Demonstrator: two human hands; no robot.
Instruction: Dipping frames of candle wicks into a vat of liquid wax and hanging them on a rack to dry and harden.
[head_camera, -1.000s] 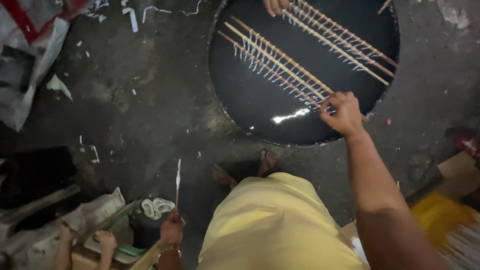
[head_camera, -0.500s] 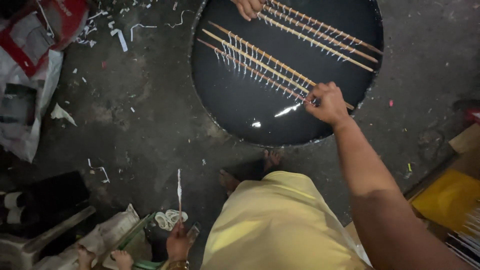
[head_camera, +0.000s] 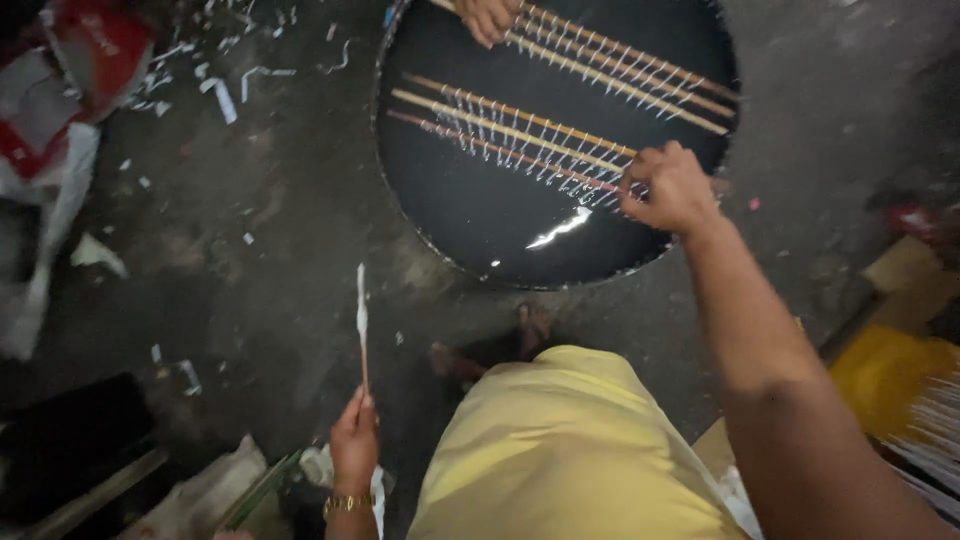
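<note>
Glossy black liquid fills the round tub (head_camera: 420, 200); the sticks (head_camera: 520, 130) look wooden; the floor (head_camera: 250, 250) is rough, matt concrete with paper scraps (head_camera: 220, 95).

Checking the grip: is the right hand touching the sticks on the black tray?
Touching. The head view shows the right hand closed over the ends of the sticks.

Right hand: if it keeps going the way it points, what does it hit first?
Likely the sticks it already grips; the right hand points up-left over the round black tray. Height above the surface is unclear.
</note>
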